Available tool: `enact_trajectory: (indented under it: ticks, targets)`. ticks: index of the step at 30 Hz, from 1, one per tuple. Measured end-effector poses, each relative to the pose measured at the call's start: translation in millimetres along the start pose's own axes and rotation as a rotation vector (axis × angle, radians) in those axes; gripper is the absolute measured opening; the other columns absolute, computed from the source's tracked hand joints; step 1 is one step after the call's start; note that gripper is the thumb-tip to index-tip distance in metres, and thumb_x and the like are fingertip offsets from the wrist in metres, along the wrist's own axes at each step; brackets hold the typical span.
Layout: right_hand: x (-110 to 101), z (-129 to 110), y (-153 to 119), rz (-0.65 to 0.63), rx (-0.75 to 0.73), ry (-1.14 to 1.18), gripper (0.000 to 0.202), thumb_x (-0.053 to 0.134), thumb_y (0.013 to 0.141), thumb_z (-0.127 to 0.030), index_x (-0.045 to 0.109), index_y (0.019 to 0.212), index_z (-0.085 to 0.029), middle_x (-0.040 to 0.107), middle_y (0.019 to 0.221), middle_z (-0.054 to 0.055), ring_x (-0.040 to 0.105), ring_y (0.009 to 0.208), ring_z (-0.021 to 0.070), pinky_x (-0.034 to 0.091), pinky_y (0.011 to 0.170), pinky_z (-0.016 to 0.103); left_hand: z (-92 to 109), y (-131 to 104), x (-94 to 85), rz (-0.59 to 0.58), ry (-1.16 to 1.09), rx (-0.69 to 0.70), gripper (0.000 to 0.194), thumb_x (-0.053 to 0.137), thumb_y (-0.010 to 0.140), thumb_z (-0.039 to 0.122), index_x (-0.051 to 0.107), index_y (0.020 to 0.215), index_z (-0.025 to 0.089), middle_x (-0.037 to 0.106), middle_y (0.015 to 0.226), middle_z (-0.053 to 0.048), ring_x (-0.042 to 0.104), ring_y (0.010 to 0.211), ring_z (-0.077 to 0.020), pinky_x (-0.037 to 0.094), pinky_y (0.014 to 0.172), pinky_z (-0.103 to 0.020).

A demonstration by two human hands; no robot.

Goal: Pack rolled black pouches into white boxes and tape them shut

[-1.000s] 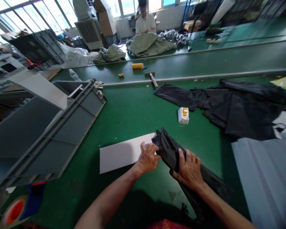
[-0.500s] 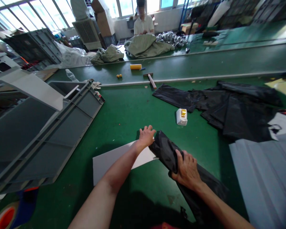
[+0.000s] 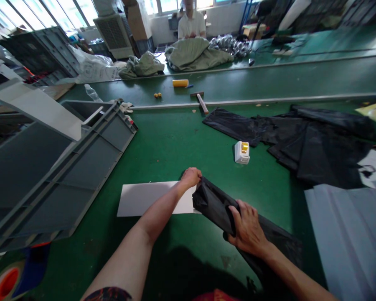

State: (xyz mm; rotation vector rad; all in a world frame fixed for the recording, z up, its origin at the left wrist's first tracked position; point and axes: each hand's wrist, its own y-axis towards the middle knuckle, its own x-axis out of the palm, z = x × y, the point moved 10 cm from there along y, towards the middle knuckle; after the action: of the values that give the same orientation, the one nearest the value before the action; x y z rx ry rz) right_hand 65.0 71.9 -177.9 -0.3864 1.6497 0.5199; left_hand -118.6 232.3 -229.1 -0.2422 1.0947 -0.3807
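A long black bundle of thin, shiny fabric [image 3: 216, 205] lies slantwise in front of me, its upper end over the right end of a long white box [image 3: 150, 197]. My left hand [image 3: 191, 177] is closed at that upper end, fingertips pinching the fabric's edge. Further down, my right hand [image 3: 247, 228] wraps round the bundle, thumb on top. The lower end of the bundle runs under my right forearm and is partly hidden. My left forearm crosses over the box and covers part of it.
A grey crate [image 3: 94, 175] holding white boards stands at the left. Black fabric pieces [image 3: 319, 146] lie at the right, above grey sheets [image 3: 354, 230]. A small white-and-yellow case [image 3: 242, 152] and a scraper-like tool [image 3: 202, 103] lie ahead. Another person [image 3: 191, 25] sits across the tables.
My left hand has gone from spread fingers to a pinch on the bundle's upper edge. The white box has turned to lie more level. My right hand keeps its grip.
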Motion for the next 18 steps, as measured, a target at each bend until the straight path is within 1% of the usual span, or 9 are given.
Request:
enact_trajectory:
  ticks: [2,4,8,12,14,15,16,17,18]
  targets:
    - [0.8,-8.9,1.3,-0.006,-0.036,0.011,0.067,0.063,0.064,-0.038,0.051,0.122,-0.007,0.035,0.132,0.028,0.035,0.120,0.0453,0.029,0.097,0.057,-1.0,0.1,2.9,-0.015,-0.027,-0.009,0.020,0.064,0.087,0.035,0.069,0.092,0.016,0.070,0.094,-0.005,0.064,0.090,-0.0165,0.051,0.085,-0.036]
    - [2.9,-16.3,5.2,-0.026,-0.059,0.025,0.068,0.063,0.065,-0.039,0.051,0.123,-0.006,0.036,0.133,0.028,0.034,0.121,0.0462,0.028,0.097,0.058,-3.0,-1.2,4.8,-0.022,-0.049,-0.022,0.023,0.063,0.088,0.037,0.068,0.092,0.015,0.070,0.095,-0.005,0.065,0.091,-0.0167,0.052,0.086,-0.037]
    - [14.3,-32.3,12.5,-0.141,-0.174,0.109,0.082,0.064,0.057,-0.034,0.047,0.131,-0.004,0.036,0.135,0.029,0.034,0.122,0.0449,0.027,0.100,0.056,-3.6,-5.5,6.1,0.001,-0.072,-0.054,0.024,0.062,0.088,0.038,0.067,0.092,0.015,0.070,0.095,-0.005,0.065,0.091,-0.0165,0.052,0.087,-0.038]
    - [17.8,-33.4,15.3,-0.188,-0.205,0.148,0.093,0.062,0.053,-0.030,0.040,0.141,-0.006,0.031,0.141,0.028,0.032,0.124,0.0447,0.026,0.101,0.056,4.4,-11.0,0.6,0.068,-0.093,-0.067,0.018,0.068,0.083,0.036,0.073,0.086,0.019,0.073,0.086,-0.002,0.066,0.085,-0.0143,0.050,0.081,-0.025]
    - [16.2,-33.3,15.9,-0.192,-0.226,0.151,0.096,0.062,0.053,-0.028,0.037,0.144,-0.009,0.029,0.143,0.027,0.031,0.125,0.0450,0.025,0.102,0.057,2.5,-16.7,-14.6,0.131,-0.111,-0.067,0.022,0.065,0.084,0.042,0.075,0.091,0.024,0.073,0.088,0.001,0.066,0.085,-0.0115,0.048,0.079,-0.019]
    - [15.2,-33.7,15.9,-0.193,-0.243,0.152,0.097,0.062,0.053,-0.027,0.036,0.145,-0.010,0.029,0.144,0.027,0.031,0.125,0.0450,0.024,0.102,0.057,-3.8,-21.6,-27.3,0.174,-0.117,-0.077,0.026,0.061,0.086,0.047,0.074,0.097,0.027,0.073,0.093,0.002,0.065,0.088,-0.0104,0.048,0.080,-0.018]
    - [14.3,-34.1,15.8,-0.195,-0.264,0.154,0.097,0.062,0.054,-0.027,0.035,0.146,-0.011,0.028,0.144,0.026,0.031,0.126,0.0450,0.024,0.102,0.057,-15.3,-28.9,-43.3,0.225,-0.117,-0.101,0.030,0.058,0.087,0.050,0.072,0.104,0.030,0.073,0.099,0.003,0.064,0.091,-0.0098,0.047,0.083,-0.017]
    - [13.5,-34.1,15.7,-0.196,-0.282,0.158,0.098,0.062,0.054,-0.027,0.035,0.147,-0.012,0.027,0.145,0.026,0.030,0.126,0.0451,0.024,0.102,0.057,-32.4,-39.1,-61.7,0.283,-0.109,-0.146,0.034,0.054,0.089,0.052,0.069,0.111,0.032,0.071,0.105,0.003,0.063,0.096,-0.0104,0.046,0.086,-0.018]
    - [13.0,-33.6,15.5,-0.194,-0.296,0.163,0.098,0.063,0.054,-0.026,0.034,0.147,-0.013,0.027,0.146,0.025,0.030,0.126,0.0453,0.024,0.102,0.058,-55.1,-53.1,-81.3,0.345,-0.091,-0.215,0.038,0.051,0.090,0.052,0.066,0.117,0.031,0.069,0.112,0.000,0.062,0.101,-0.0128,0.046,0.090,-0.022]
